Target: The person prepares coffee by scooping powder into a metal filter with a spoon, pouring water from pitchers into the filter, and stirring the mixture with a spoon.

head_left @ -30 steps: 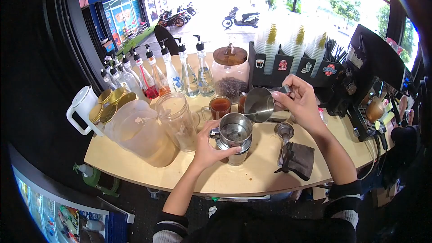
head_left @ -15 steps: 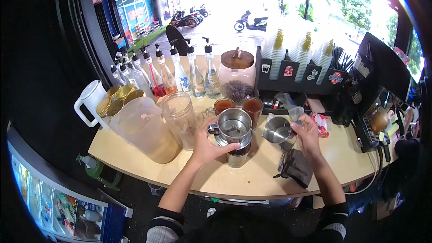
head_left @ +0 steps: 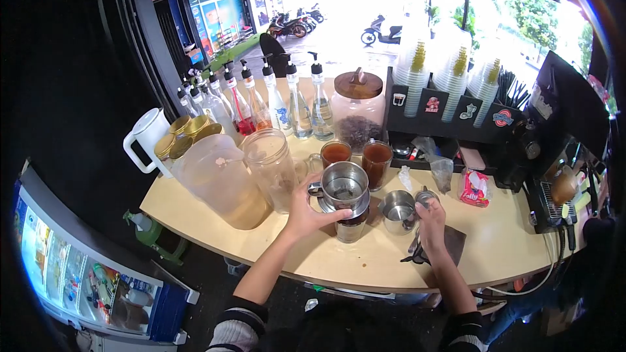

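Observation:
My left hand (head_left: 312, 212) wraps round a metal drip filter (head_left: 344, 186), which sits on a glass (head_left: 351, 229) with dark liquid. To its right stands a steel pitcher (head_left: 398, 210); my right hand (head_left: 431, 218) is closed at its handle side. A small round metal piece (head_left: 426, 195) shows at the fingertips, and whether it is gripped is unclear. Two mugs of brown-red drink, one left (head_left: 336, 152) and one right (head_left: 377, 163), stand behind the filter. Partly under my right wrist lies a dark cloth (head_left: 454, 246).
A cloudy pitcher (head_left: 218, 179), an open jar (head_left: 267, 163) and a white jug (head_left: 149, 137) stand at left. Pump bottles (head_left: 297, 107) and a wooden-lidded jar (head_left: 358, 114) line the back. Cup holder (head_left: 450, 114), tissue pack (head_left: 474, 189) and coffee machine (head_left: 551, 202) are at right.
The steel pitcher has come down from beside the filter onto the table at right, with my right hand lowered alongside. My left hand stays on the filter. The view has shifted.

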### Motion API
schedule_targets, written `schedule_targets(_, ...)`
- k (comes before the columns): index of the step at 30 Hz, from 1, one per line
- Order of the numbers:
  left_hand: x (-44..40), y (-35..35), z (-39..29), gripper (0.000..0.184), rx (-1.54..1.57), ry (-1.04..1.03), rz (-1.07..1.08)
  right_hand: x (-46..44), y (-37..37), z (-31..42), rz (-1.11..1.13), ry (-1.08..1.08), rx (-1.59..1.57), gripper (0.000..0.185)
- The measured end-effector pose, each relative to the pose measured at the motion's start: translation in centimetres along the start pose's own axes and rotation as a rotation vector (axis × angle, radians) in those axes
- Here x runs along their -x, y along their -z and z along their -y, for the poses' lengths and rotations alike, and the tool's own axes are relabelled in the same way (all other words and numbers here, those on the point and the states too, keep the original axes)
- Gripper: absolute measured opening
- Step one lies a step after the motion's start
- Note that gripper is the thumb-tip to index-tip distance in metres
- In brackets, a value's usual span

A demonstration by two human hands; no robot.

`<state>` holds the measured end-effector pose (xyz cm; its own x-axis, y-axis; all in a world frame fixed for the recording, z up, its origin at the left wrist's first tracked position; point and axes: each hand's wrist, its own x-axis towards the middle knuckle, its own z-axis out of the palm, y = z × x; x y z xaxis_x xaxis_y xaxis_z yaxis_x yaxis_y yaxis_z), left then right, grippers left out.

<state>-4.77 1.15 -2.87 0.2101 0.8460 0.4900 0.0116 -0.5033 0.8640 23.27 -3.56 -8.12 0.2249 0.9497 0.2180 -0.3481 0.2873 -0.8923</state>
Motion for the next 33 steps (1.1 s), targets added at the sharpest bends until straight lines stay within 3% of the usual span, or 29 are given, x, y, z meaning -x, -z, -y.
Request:
schedule_targets(9, 0.7, -0.4, 0.7, 0.071, -0.033, 0.021, 0.021, 0.7, 1.1, -1.1, -0.041, 0.048, 0.188, 0.009)
schedule_targets(14, 0.9, -0.3, 0.2, 0.072, -0.004, 0.034, 0.029, 0.7, 0.7, -0.7, -0.072, 0.069, 0.309, 0.016)
schedule_targets(19, 1.0, -0.3, 0.8, 0.078, -0.069, -0.054, 0.019, 0.8, 1.4, -1.7, -0.056, 0.032, 0.336, 0.017)
schedule_targets(33, 1.7, -0.5, -0.1, 0.091, -0.192, -0.056, 0.050, 0.9, 1.1, -1.4, -0.053, 0.082, 0.472, 0.018)
